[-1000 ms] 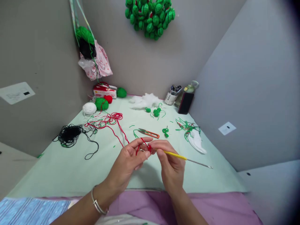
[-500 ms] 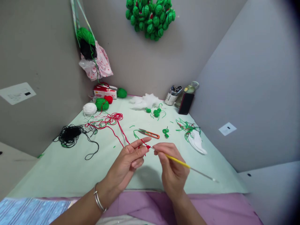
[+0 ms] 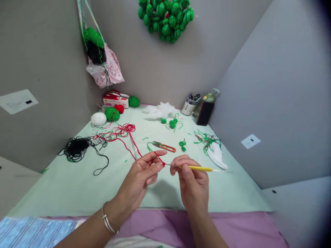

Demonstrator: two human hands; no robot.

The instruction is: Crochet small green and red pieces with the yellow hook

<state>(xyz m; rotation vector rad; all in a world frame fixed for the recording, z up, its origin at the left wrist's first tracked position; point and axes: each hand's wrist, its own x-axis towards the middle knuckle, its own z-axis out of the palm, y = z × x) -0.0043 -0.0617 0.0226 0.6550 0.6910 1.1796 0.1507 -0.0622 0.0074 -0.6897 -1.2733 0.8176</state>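
Now the yellow crochet hook point(image 3: 200, 168), pinched in the right hand point(image 3: 192, 182), is levelled from its earlier slant. Red yarn point(image 3: 163, 163) is held pinched by the left hand point(image 3: 143, 174) at its tip.

Place: crochet workstation.
Shown by: yarn balls point(image 3: 112, 113) and snips point(image 3: 165, 147) laid beyond the gripped crochet hook point(image 3: 199, 168); crocheted pieces point(image 3: 165, 19) hung above.

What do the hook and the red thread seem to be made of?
The crochet hook looks like thin grey metal, with a matte yellow grip, probably plastic or rubber. The red yarn looks like soft, matte spun fibre: it loops limply.
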